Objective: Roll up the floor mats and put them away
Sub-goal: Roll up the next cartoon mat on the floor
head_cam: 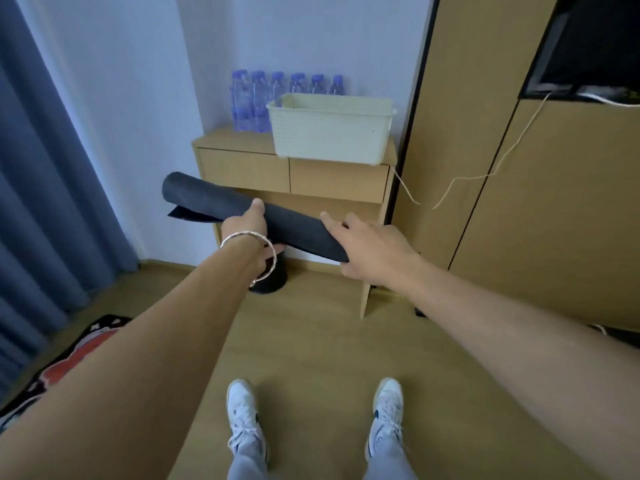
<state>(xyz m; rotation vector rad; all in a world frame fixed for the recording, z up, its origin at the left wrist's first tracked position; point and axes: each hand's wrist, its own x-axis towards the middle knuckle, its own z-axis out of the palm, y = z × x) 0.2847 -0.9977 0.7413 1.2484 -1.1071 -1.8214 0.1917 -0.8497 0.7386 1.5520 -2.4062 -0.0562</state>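
L hand [248, 230] + R hand [367, 251] grip rolled dark mat [207, 199] before cabinet [332, 183] w/ basket [329, 133].

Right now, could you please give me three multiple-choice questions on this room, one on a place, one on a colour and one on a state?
1. Where does the cream plastic basket stand?
A) on the floor
B) on the wooden drawer unit
C) on a chair

2. What colour is the rolled mat?
A) dark grey
B) red
C) green

3. How is the rolled mat held?
A) it lies on the floor
B) by one hand alone
C) in the air, by the left hand and the right hand

Answers:
1 B: the basket sits on the unit's top, in front of the water bottles.
2 A: its whole visible surface is dark grey.
3 C: the left hand grips its middle and the right hand holds its right end.
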